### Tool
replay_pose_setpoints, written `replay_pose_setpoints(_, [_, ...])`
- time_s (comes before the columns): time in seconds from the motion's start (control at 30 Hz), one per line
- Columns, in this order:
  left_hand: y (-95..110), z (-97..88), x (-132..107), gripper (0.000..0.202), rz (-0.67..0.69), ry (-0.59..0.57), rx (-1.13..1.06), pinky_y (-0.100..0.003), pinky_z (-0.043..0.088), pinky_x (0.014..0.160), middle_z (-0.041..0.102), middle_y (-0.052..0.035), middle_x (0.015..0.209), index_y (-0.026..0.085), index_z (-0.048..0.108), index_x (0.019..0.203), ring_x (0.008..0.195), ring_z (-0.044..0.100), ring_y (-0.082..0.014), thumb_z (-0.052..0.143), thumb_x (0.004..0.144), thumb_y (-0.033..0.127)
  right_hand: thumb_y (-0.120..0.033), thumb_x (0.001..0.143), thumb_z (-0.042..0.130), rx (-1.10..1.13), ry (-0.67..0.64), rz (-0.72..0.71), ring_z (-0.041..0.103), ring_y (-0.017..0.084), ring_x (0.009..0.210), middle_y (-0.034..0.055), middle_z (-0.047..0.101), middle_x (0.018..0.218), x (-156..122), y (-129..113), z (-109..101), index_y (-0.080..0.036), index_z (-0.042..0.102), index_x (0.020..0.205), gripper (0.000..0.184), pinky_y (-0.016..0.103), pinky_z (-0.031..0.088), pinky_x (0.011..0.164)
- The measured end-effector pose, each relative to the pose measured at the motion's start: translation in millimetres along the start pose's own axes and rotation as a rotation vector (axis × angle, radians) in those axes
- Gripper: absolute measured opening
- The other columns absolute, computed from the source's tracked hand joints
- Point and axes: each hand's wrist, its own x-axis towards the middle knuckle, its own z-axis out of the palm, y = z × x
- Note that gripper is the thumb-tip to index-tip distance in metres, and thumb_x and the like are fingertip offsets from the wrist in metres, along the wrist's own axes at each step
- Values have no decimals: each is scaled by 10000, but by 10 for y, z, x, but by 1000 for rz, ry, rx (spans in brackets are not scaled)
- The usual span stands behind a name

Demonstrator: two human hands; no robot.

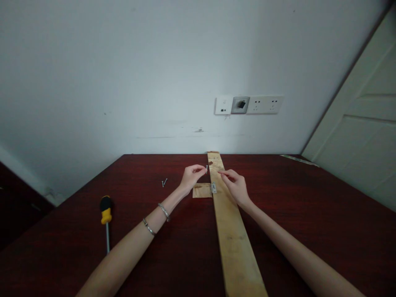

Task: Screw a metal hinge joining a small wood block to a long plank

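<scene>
Head view: left hand (192, 176) pinches a small metal screw (206, 167) between thumb and forefinger, just left of the plank (235, 243). The plank is long, flat, pale raw wood, running from the wall across the table (309, 214), a dark red, smooth-grained top. Right hand (236, 186) lies on the plank, fingers extended close together; whether they grip anything cannot be told. A metal hinge (213, 188) joins the plank to a small square block (201, 191). Two loose screws (164, 182) lie left. A screwdriver (106, 212), yellow-black handle and steel shaft, lies farther left.
</scene>
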Motion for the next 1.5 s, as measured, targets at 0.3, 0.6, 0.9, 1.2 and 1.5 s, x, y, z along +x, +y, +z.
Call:
replay_pose_setpoints(0.3, [24, 92, -161, 161, -31, -67, -30, -272, 455, 709, 689, -38, 762, 160, 703, 727, 729, 600, -160, 696, 679, 314, -371, 740, 640, 94, -96, 95, 680, 236, 826, 55, 743, 877, 12, -153, 63, -227, 750, 840, 207, 371, 530, 759])
replay_pose_setpoints(0.6, [17, 154, -211, 155, -42, -110, -88, -269, 458, 715, 687, -45, 772, 158, 709, 718, 740, 604, -164, 703, 676, 306, -360, 713, 670, 101, -105, 115, 688, 233, 810, 53, 746, 831, 11, -207, 55, -222, 752, 789, 177, 368, 538, 764])
replay_pose_setpoints(0.9, [-12, 178, -212, 204, -35, -136, -95, -266, 441, 705, 678, -51, 751, 128, 706, 721, 721, 590, -161, 713, 664, 323, -379, 689, 694, 113, -78, 117, 670, 215, 772, 60, 732, 791, 3, -149, 60, -216, 746, 735, 177, 335, 533, 704])
replay_pose_setpoints(1.2, [4, 151, -202, 203, -17, -192, -69, -271, 447, 721, 679, -52, 756, 124, 707, 732, 738, 593, -160, 708, 677, 320, -390, 681, 712, 107, -68, 105, 640, 198, 763, 55, 697, 784, -5, -103, 26, -214, 726, 696, 177, 308, 508, 669])
replay_pose_setpoints(1.5, [-137, -25, -33, 226, -121, 28, -115, -230, 454, 617, 672, -66, 807, 147, 713, 834, 770, 598, -157, 621, 713, 315, -406, 726, 636, -47, -196, 172, 636, 187, 675, 58, 714, 745, -80, 86, -29, -175, 708, 723, 242, 290, 483, 628])
